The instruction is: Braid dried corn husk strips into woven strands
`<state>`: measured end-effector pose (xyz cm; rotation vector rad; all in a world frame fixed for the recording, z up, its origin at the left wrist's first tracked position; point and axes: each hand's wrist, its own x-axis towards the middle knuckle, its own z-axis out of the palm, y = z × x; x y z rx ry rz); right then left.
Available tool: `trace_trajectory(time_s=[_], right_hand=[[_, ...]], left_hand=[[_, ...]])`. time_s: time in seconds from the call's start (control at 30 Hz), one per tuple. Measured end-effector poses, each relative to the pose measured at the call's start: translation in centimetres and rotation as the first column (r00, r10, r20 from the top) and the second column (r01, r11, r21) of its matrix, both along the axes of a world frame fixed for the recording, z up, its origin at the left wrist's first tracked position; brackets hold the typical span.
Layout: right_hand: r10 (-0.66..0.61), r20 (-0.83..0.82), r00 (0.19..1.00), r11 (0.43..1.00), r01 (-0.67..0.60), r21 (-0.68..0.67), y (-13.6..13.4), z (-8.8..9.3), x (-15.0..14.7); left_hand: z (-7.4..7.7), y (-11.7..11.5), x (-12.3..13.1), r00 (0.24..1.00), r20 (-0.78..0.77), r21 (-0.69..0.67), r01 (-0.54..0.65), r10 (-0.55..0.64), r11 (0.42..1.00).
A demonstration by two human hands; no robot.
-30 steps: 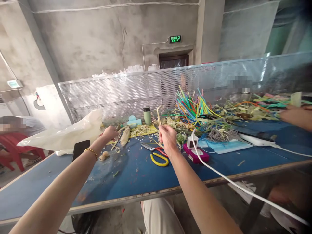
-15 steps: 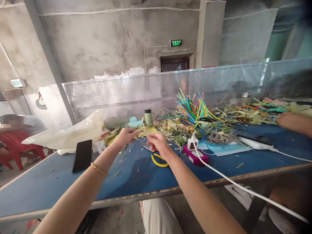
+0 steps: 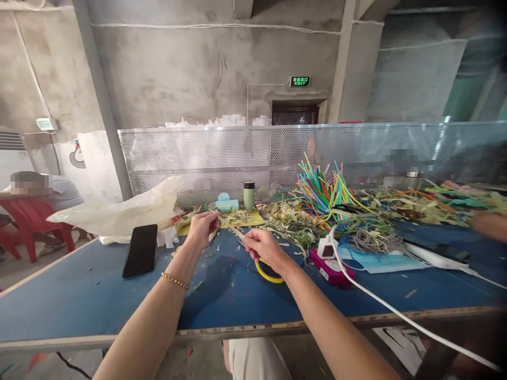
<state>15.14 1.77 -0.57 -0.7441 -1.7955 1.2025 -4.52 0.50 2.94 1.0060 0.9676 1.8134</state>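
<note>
A narrow pale strip [image 3: 233, 229], which looks like dried plant husk, stretches between my two hands above the table. My left hand [image 3: 203, 230] pinches its far end, fingers closed. The near end sits between the thumb and fingers of my right hand [image 3: 264, 247], also closed. Under my right hand lies a pair of scissors with a yellow handle [image 3: 270, 276]; the blades are mostly hidden. Dried husk scraps and fibres [image 3: 285, 219] are heaped just beyond my hands, partly over a yellow sheet [image 3: 259, 217].
A black phone [image 3: 140, 251] and a plastic bag [image 3: 119, 214] lie left. Behind stand a green bottle [image 3: 249, 197] and a bundle of coloured stems [image 3: 327, 190]. Right are a purple power strip [image 3: 328, 266], a white cable [image 3: 380, 293], a blue mask [image 3: 384, 262] and a co-worker's blurred hand [image 3: 487, 224].
My left hand has closed on the strip's far end, and the strip is now drawn out between both hands. The view has tilted, shifting the scene slightly right.
</note>
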Motion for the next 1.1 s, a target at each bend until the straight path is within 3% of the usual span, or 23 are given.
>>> trace_trajectory(time_s=[0.27, 0.4, 0.6, 0.73, 0.77, 0.83, 0.87, 0.93, 1.03, 1.1], right_hand=[[0.006, 0.135, 0.991, 0.996, -0.018, 0.088, 0.0, -0.3, -0.3], [0.014, 0.174, 0.985, 0.991, -0.037, 0.132, -0.3, -0.4, -0.5], [-0.008, 0.285, 0.958, 0.951, -0.081, 0.299, -1.8, -0.1, -0.8], [0.021, 0.355, 0.935, 0.960, -0.118, 0.254, -1.9, 0.8, 1.7], [-0.015, 0.341, 0.940, 0.964, -0.077, 0.253, -1.7, 1.2, 2.8], [-0.214, 0.218, 0.952, 0.943, 0.143, 0.302, -1.3, 1.9, 5.0], [-0.322, 0.159, 0.933, 0.906, 0.255, 0.338, -1.0, 2.2, 6.0], [-0.461, 0.166, 0.872, 0.833, 0.360, 0.421, -0.1, 2.8, 7.5], [-0.517, 0.372, 0.771, 0.798, 0.278, 0.534, 1.4, 3.2, 8.2], [-0.580, 0.478, 0.659, 0.764, 0.239, 0.599, 2.2, 3.3, 8.0]], left_hand=[[0.7, -0.9, -0.3, 0.956, 0.256, -0.105, 0.172, -0.141, 0.979], [1.0, -0.9, -0.8, 0.961, 0.272, -0.137, 0.099, -0.059, 0.986], [0.4, -0.2, -1.6, 0.962, 0.274, -0.215, 0.059, 0.002, 0.975], [0.2, -0.2, -2.0, 0.968, 0.246, -0.173, -0.008, 0.051, 0.985], [0.2, -0.2, -2.0, 0.970, 0.235, -0.155, -0.029, 0.065, 0.988], [0.3, -0.2, -1.8, 0.977, 0.203, -0.133, -0.038, 0.065, 0.990], [0.3, -0.3, -1.6, 0.982, 0.186, -0.132, -0.018, 0.043, 0.991], [0.3, -0.3, -1.0, 0.983, 0.180, -0.168, 0.050, -0.019, 0.985], [-0.3, -0.2, 0.1, 0.979, 0.171, -0.262, 0.151, -0.108, 0.953], [-1.2, 0.0, 0.6, 0.986, 0.078, -0.317, 0.164, -0.147, 0.934]])
